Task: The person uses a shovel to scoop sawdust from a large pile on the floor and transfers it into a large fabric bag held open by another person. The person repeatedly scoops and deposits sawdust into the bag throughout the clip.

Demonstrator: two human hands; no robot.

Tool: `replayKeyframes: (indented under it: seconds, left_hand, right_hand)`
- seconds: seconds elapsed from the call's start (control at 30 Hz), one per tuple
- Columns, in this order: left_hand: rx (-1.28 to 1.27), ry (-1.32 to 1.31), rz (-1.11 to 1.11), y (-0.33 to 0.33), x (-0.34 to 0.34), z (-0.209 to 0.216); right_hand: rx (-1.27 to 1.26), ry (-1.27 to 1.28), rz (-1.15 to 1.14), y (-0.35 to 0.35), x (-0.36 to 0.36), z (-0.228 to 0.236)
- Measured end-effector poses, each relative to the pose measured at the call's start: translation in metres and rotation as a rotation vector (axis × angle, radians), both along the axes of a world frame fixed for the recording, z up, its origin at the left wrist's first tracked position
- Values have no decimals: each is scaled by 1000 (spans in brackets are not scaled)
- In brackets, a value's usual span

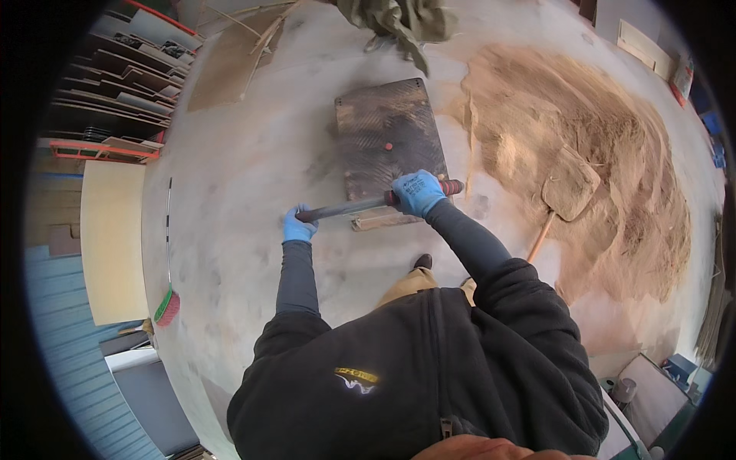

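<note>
Both my hands wear light blue gloves. They hold a grey metal bar (349,208) nearly level in front of me, with a red and black grip at its right end. The fingers of my right hand (418,193) are wrapped round the bar just inside that grip. Closed about the dark left end is my left hand (300,224). Beyond the bar a dark, ridged rectangular slab (387,115) lies on the floor, dusted with brown sand, with a small red knob (388,146) near its middle. A pale wooden edge (383,221) shows at the slab's near end, below the bar.
To the right spreads a large heap of brown sand (636,199), with a sand-covered shovel (571,184) lying on it. Olive cloth (402,21) is at the far side. Stacked panels (115,96), a pale board (113,241) and a green and red broom (166,307) are at left.
</note>
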State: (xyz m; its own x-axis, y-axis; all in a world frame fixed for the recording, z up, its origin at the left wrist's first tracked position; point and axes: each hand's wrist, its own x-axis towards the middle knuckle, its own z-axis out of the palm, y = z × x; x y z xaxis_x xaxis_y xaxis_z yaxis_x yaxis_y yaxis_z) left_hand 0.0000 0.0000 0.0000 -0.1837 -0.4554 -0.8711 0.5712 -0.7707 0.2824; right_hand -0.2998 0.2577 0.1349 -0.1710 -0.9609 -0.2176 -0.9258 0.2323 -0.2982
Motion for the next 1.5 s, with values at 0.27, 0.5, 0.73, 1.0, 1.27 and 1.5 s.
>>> replayKeyframes:
  seconds: [0.27,0.5,0.73,1.0,1.27,1.5]
  left_hand:
    - [-112,-149,-54,-9,35,2]
    - [-139,-255,-153,9,55,6]
    - [22,-429,-111,118,46,4]
    - [-83,-549,-1382,352,-67,-24]
    - [-29,-495,-1808,556,-148,-74]
    - [-66,-694,-1900,556,-186,-196]
  right_hand:
    - [-54,-117,81,6,39,16]
    - [-522,-212,76,52,45,19]
    - [-676,-50,-526,257,20,-47]
    - [223,-379,-1511,587,74,-203]
    - [676,-677,-1660,772,191,-353]
    - [723,-817,-1952,814,242,-525]
